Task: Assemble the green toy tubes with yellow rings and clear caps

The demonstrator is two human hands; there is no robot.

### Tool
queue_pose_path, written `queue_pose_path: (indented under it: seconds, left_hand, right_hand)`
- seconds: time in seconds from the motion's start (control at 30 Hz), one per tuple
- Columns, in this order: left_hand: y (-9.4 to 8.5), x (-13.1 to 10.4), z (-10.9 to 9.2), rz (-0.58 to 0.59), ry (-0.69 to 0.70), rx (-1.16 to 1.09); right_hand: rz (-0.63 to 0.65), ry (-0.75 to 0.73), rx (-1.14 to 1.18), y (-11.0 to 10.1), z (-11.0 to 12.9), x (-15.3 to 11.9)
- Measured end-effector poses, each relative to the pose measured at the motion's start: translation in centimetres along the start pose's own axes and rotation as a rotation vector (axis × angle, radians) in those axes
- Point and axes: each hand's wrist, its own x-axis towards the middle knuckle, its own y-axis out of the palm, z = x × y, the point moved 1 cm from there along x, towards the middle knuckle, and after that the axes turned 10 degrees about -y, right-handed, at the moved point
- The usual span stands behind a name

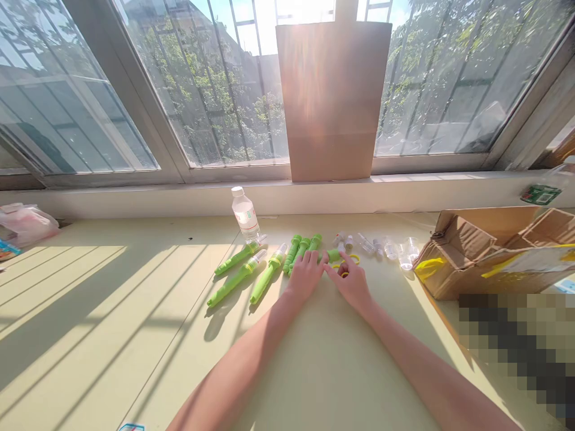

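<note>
Several green tubes (293, 252) lie close together at the middle of the table, and my left hand (308, 272) rests over their near ends. Its fingers are bent, and what they hold, if anything, is hidden. Just to the right, my right hand (353, 280) has its thumb and index finger spread beside a green piece (333, 255) and a pair of yellow-handled scissors (354, 259). To the left lie three longer green tubes with clear tips, one of them (267, 280) nearest my left hand. Small clear parts (366, 243) lie beyond my right hand.
A water bottle (246, 215) stands behind the green tubes. On the right is an open cardboard box (467, 254) with yellow tape. Clear cups (405, 257) stand beside it. A cardboard sheet (332, 108) leans against the window. A plastic bag (27, 222) lies far left.
</note>
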Motion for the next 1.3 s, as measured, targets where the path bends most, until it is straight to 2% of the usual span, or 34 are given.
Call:
queue_pose_path:
  seconds: [1.3]
  left_hand:
    - [0.07, -0.04, 0.10, 0.012, -0.007, -0.031]
  right_hand:
    - [-0.030, -0.033, -0.052, 0.11, -0.18, -0.02]
